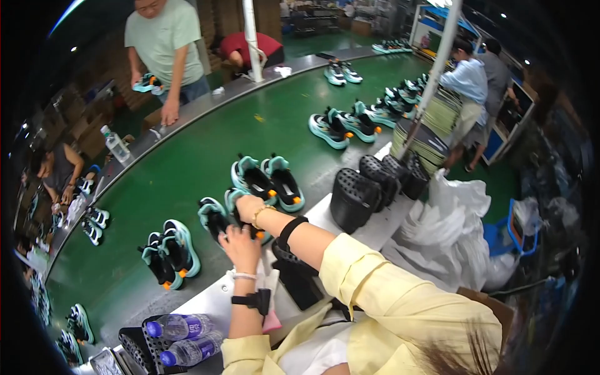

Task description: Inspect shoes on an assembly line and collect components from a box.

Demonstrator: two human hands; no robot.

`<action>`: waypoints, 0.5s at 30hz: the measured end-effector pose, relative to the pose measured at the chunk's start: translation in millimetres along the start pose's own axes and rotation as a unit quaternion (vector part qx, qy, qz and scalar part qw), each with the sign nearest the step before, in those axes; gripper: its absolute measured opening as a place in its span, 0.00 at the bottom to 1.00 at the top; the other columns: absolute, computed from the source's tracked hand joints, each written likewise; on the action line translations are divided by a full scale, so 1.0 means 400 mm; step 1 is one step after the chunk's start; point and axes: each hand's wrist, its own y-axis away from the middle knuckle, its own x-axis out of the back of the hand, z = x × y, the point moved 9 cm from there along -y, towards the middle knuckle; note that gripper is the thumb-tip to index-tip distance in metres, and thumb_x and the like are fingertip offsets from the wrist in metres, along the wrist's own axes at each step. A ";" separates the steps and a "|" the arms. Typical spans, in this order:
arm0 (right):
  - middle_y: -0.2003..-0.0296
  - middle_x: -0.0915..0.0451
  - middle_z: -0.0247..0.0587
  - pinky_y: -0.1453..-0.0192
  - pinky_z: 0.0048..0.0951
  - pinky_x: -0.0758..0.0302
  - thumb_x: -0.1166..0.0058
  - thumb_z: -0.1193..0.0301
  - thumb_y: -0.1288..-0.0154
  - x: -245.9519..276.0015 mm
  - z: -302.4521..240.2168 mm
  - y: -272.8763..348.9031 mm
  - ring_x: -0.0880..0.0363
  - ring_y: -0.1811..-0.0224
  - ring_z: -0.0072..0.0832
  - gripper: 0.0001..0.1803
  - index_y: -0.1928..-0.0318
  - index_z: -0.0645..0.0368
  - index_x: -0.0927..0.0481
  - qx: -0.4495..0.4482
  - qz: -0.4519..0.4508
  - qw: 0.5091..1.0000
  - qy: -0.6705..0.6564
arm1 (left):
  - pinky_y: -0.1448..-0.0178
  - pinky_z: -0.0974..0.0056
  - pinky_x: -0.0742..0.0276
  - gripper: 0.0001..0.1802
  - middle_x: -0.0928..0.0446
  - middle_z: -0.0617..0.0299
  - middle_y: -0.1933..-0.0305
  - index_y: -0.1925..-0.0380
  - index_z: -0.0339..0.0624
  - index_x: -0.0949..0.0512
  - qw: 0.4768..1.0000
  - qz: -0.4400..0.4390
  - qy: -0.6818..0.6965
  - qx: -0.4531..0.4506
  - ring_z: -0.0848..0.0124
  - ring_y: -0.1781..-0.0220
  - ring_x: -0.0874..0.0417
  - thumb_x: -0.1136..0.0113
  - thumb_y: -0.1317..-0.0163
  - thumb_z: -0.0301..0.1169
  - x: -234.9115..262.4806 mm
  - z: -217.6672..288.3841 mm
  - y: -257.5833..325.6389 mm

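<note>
Two hands on a pair of black-and-teal sneakers at the edge of a green conveyor belt.

The left hand [242,245] has its fingers curled together onto the heel of the near sneaker [214,219], while the right hand [248,206] reaches over the second sneaker [236,201] of that pair with its fingers bent down on it; whether they truly clamp it cannot be told. The pair sits on the green belt [187,169], just past the white table edge [209,300]. Another pair [269,180] lies just beyond, and a third [170,253] to the left. Black perforated shoe forms [356,197] stand to the right. Two water bottles [184,337] lie in a black tray near the left elbow. Across the belt, a person in a pale green shirt [164,37] holds a sneaker.
</note>
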 end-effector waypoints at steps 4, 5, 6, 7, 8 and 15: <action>0.71 0.20 0.54 0.60 0.46 0.23 0.37 0.59 0.45 0.201 -0.088 0.238 0.18 0.65 0.50 0.19 0.62 0.60 0.22 0.198 0.099 0.975 -0.013 | 0.32 0.47 0.44 0.22 0.26 0.58 0.49 0.57 0.46 0.21 0.989 -0.053 -0.010 0.139 0.61 0.38 0.32 0.30 0.55 0.37 0.110 -0.068 0.022; 0.71 0.19 0.52 0.60 0.46 0.23 0.39 0.58 0.43 0.289 -0.078 0.313 0.19 0.65 0.49 0.19 0.59 0.58 0.23 0.201 0.122 0.972 -0.013 | 0.30 0.46 0.45 0.23 0.27 0.56 0.45 0.56 0.45 0.21 0.982 -0.063 0.008 0.180 0.59 0.36 0.33 0.31 0.55 0.36 0.128 -0.112 0.018; 0.72 0.19 0.50 0.61 0.43 0.22 0.40 0.57 0.43 0.371 -0.064 0.380 0.17 0.65 0.45 0.20 0.63 0.61 0.25 0.165 0.134 0.977 0.007 | 0.29 0.44 0.46 0.26 0.32 0.52 0.39 0.52 0.44 0.24 0.981 -0.022 -0.061 0.183 0.53 0.33 0.37 0.30 0.55 0.34 0.195 -0.138 0.018; 0.75 0.19 0.48 0.65 0.44 0.22 0.42 0.53 0.41 0.455 -0.033 0.446 0.17 0.69 0.45 0.22 0.64 0.61 0.26 0.110 0.153 0.982 0.028 | 0.28 0.46 0.45 0.29 0.36 0.50 0.34 0.49 0.45 0.26 0.978 -0.009 -0.072 0.194 0.47 0.31 0.40 0.29 0.55 0.31 0.255 -0.162 0.025; 0.76 0.20 0.46 0.68 0.42 0.22 0.45 0.49 0.39 0.546 0.076 0.513 0.18 0.72 0.44 0.24 0.65 0.61 0.25 0.017 0.195 0.976 0.091 | 0.28 0.48 0.44 0.29 0.36 0.49 0.34 0.49 0.44 0.26 0.988 0.000 0.034 0.152 0.48 0.31 0.40 0.30 0.54 0.31 0.244 -0.102 -0.027; 0.81 0.21 0.45 0.71 0.36 0.23 0.42 0.45 0.42 0.581 0.375 0.664 0.17 0.75 0.39 0.27 0.71 0.61 0.25 -0.129 0.244 0.931 0.239 | 0.34 0.53 0.34 0.27 0.32 0.40 0.37 0.47 0.42 0.26 0.961 -0.094 0.238 0.108 0.46 0.36 0.31 0.34 0.48 0.35 0.045 0.015 -0.193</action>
